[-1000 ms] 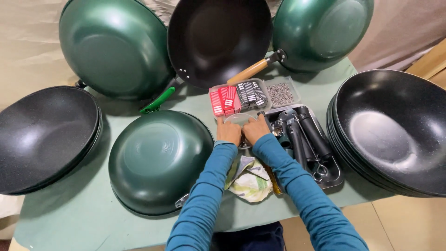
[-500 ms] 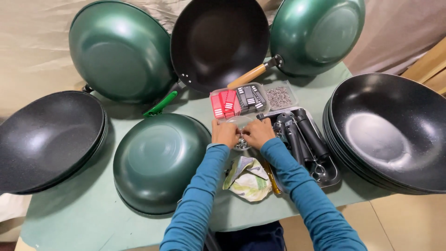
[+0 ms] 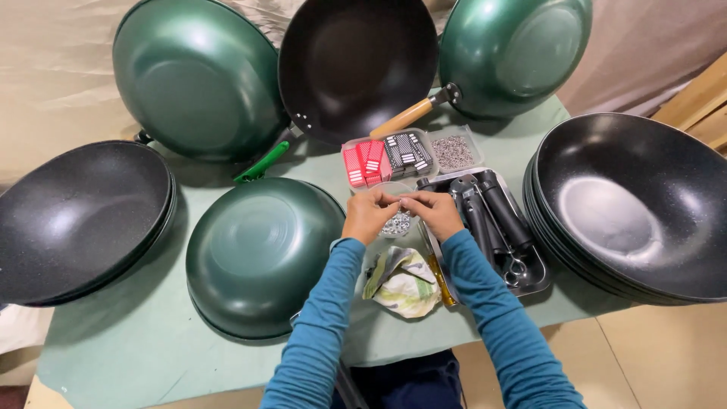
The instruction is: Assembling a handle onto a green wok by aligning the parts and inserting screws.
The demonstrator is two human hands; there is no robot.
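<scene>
My left hand [image 3: 369, 214] and my right hand [image 3: 433, 212] meet fingertip to fingertip above a small clear cup of tiny metal parts [image 3: 397, 224]. Each hand pinches something very small and silvery; what it is I cannot make out. Just beyond the hands sits a clear compartment box [image 3: 394, 155] with red pieces, black striped pieces and small grey hardware. An upside-down green wok [image 3: 261, 254] lies directly left of my left forearm. Both arms wear teal sleeves.
A metal tray [image 3: 530, 276] of black handles lies right of my hands, with a stack of black woks [image 3: 636, 204] beyond it. More black woks [image 3: 76, 216] sit far left. Green woks [image 3: 193, 76] and a wooden-handled black wok [image 3: 356, 64] lean behind. A crumpled cloth [image 3: 401, 282] lies below my hands.
Both hands have drawn slightly back from the compartment box and lifted together over the small cup, fingertips now pinched together. The view has shifted a little.
</scene>
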